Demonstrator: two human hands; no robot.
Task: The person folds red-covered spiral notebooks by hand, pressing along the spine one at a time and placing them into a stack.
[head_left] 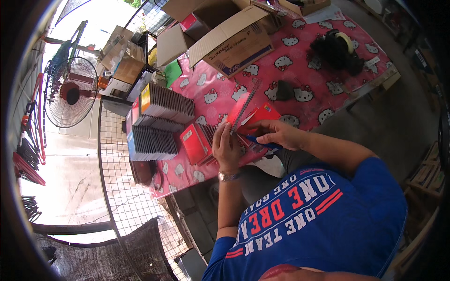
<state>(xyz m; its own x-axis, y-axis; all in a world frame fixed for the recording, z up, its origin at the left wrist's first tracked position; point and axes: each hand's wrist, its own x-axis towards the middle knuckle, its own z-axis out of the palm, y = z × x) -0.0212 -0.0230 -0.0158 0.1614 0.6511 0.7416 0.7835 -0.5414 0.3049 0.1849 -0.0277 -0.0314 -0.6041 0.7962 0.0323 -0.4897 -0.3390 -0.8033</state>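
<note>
A red spiral notebook (263,114) with a dark wire coil is in front of me, its coil slanting up and away. My left hand (226,146) is closed on the near end of the notebook, fingers pinched at the coil. Close to that same end, my right hand (280,134) is closed around a blue-handled hand tool (263,142); the fingers hide its tip, so its exact kind is unclear. Left of my left hand lie several more red notebooks (194,144), leaning together on the table.
Tall stacks of spiral notebooks (161,105) and blue-covered ones (151,144) stand on the left of the pink patterned tablecloth (211,96). Beyond is an open cardboard box (241,49). A black bundle with a pale ring (335,51) lies far right. A fan (71,92) stands left.
</note>
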